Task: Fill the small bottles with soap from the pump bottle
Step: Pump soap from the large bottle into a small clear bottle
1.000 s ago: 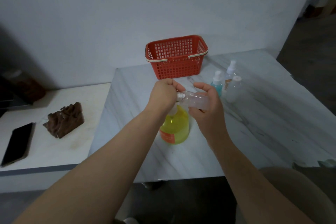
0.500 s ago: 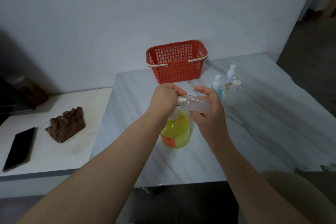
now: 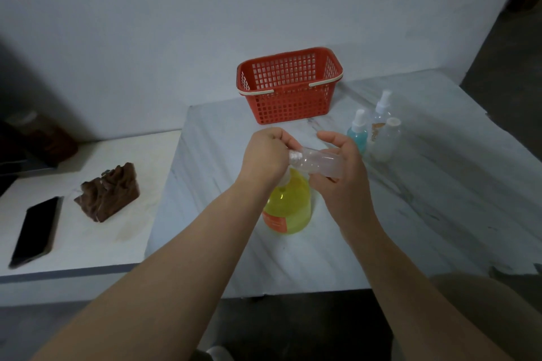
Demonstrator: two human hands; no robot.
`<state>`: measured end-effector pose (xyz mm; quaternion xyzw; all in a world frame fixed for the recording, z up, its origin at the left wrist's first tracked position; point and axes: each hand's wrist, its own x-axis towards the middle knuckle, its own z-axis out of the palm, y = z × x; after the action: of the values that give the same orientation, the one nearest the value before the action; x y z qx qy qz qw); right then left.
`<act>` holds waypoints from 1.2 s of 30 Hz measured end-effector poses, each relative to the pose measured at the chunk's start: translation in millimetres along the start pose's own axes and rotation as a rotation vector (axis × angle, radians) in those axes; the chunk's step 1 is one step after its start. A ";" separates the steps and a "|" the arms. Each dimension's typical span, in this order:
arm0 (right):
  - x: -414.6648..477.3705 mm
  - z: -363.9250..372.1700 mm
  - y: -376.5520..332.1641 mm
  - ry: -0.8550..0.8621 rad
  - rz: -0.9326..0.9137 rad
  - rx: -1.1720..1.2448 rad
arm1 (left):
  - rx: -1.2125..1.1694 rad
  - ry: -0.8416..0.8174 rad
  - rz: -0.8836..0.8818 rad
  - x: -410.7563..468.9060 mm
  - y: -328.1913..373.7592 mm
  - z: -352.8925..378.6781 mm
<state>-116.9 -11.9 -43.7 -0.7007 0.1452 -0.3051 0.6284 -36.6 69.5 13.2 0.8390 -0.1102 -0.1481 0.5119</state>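
Here, the right hand (image 3: 343,184) clasped a clear bottle (image 3: 319,163) held sideways, fingers curled round it; the left hand (image 3: 265,155) pinched its neck (cap hidden), just above the pump bottle (image 3: 289,209) on the table (image 3: 425,214).

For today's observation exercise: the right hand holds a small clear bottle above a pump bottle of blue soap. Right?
Not quite: the head view shows yellow soap, not blue, in the pump bottle. The right hand does hold the small clear bottle above it.
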 end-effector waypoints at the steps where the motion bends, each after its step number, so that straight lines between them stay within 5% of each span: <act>1: -0.7 -0.6 -0.6 0.001 0.000 0.000 | -0.005 0.005 -0.006 0.5 -0.1 0.8; 36: 1.4 -2.7 0.1 -0.025 -0.060 -0.017 | -0.035 0.017 -0.019 -1.6 2.1 1.0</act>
<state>-117.5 -15.0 -43.4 -0.7136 0.1189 -0.3138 0.6149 -38.5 68.3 14.9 0.8322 -0.0949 -0.1477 0.5259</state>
